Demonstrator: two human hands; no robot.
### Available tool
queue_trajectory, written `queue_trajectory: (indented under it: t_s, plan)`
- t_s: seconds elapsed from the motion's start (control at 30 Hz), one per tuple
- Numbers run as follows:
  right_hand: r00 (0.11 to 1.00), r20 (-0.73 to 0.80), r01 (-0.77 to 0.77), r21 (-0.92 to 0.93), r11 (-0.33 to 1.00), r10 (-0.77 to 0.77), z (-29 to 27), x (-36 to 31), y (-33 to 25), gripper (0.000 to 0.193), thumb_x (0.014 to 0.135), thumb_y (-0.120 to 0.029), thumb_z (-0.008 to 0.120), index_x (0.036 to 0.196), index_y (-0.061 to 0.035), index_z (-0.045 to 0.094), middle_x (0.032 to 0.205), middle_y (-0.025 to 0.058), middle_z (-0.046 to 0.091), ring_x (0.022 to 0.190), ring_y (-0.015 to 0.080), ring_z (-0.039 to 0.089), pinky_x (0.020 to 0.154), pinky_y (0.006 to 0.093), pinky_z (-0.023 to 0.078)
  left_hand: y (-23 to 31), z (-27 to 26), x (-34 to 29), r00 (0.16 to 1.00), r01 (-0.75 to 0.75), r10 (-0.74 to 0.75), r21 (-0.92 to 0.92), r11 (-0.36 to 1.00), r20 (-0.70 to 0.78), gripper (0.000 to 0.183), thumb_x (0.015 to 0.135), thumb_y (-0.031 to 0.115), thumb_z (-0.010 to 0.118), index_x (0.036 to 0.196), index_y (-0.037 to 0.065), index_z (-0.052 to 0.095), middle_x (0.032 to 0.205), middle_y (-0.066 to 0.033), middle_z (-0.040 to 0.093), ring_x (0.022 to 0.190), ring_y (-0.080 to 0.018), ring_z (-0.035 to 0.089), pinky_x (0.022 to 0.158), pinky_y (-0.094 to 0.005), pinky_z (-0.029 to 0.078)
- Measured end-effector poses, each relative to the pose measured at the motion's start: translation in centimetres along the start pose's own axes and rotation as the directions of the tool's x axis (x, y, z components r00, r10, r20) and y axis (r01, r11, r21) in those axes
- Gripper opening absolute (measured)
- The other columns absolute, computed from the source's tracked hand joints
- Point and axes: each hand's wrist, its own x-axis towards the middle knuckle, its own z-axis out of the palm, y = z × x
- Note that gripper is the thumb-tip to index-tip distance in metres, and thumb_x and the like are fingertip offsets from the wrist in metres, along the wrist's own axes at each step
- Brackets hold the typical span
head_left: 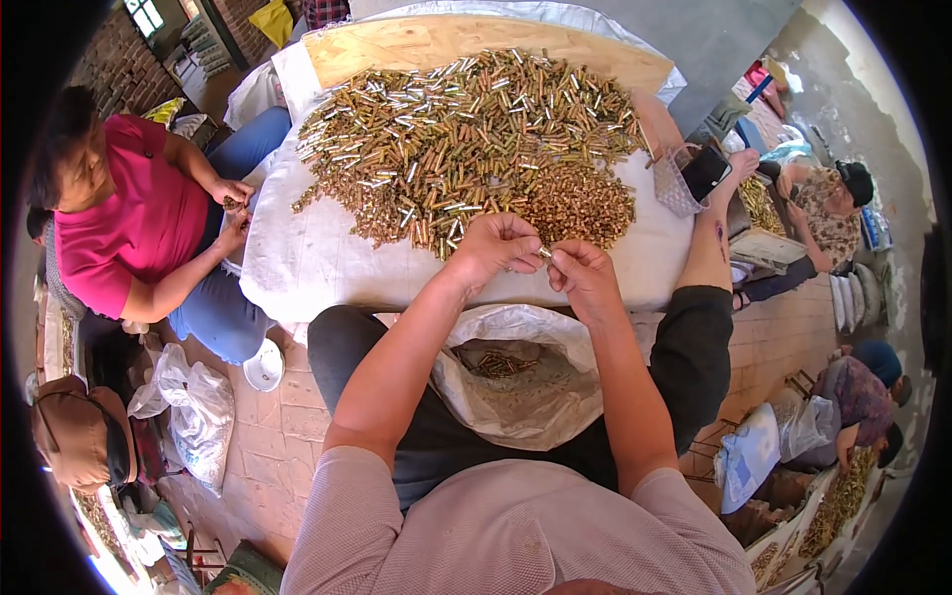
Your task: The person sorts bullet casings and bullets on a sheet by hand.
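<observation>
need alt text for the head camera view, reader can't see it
A seated person pinches a small metal piece with left hand and right hand before a pile of brass-coloured parts on a white-covered table. An open white sack holding more parts lies between the legs. A co-worker in pink sits at left, others at right.
</observation>
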Motion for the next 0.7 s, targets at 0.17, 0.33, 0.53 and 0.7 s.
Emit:
queue_trajectory:
  t_s: [0.17,0.33,0.53,0.7]
  plan:
    - [1.000,0.004,-0.001,0.046,0.999,0.001,-0.2,0.2,0.9,0.010,0.093,-0.012,0.069,0.102,-0.0063,0.068,0.080,0.0021,0.066,0.067,0.0107,0.061,0.058,0.0257,0.047,-1.0,-0.2,0.3,0.999,-0.040,0.042,-0.068,0.997,0.034,0.012,0.089,0.008,0.072,0.095,0.000,0.067,0.085,-0.0066,0.069,0.074,-0.0147,0.067,0.068,-0.0283,0.058]
    - [1.000,0.005,0.014,0.132,0.991,-0.015,-0.4,0.0,1.3,0.013,0.093,-0.014,0.069,0.104,-0.0076,0.068,0.080,0.0026,0.067,0.067,0.0115,0.061,0.057,0.0260,0.047,-1.8,0.8,0.3,0.998,0.000,0.012,-0.194,0.981,0.061,0.013,0.091,0.008,0.070,0.097,-0.003,0.065,0.087,-0.0102,0.069,0.076,-0.0201,0.071,0.070,-0.0324,0.062]
    - [1.000,0.012,0.014,0.137,0.990,-0.015,-0.6,-0.3,0.4,0.006,0.091,-0.007,0.069,0.095,-0.0031,0.069,0.076,0.0031,0.065,0.061,0.0116,0.057,0.055,0.0262,0.046,-0.9,0.1,0.3,0.997,-0.002,0.001,0.012,1.000,0.082,0.017,0.090,0.014,0.073,0.096,-0.001,0.068,0.086,-0.0068,0.070,0.075,-0.0167,0.070,0.067,-0.0313,0.059]
    - [0.956,0.258,-0.053,-0.308,0.950,0.137,-2.3,-0.6,-0.7,0.005,0.088,-0.005,0.068,0.091,-0.0015,0.069,0.075,0.0028,0.065,0.063,0.0091,0.059,0.055,0.0242,0.047,2.3,-4.6,-0.8,0.975,-0.159,0.224,0.713,0.682,0.004,0.012,0.081,0.011,0.074,0.088,0.002,0.071,0.082,-0.0104,0.071,0.076,-0.0228,0.069,0.069,-0.0351,0.055]
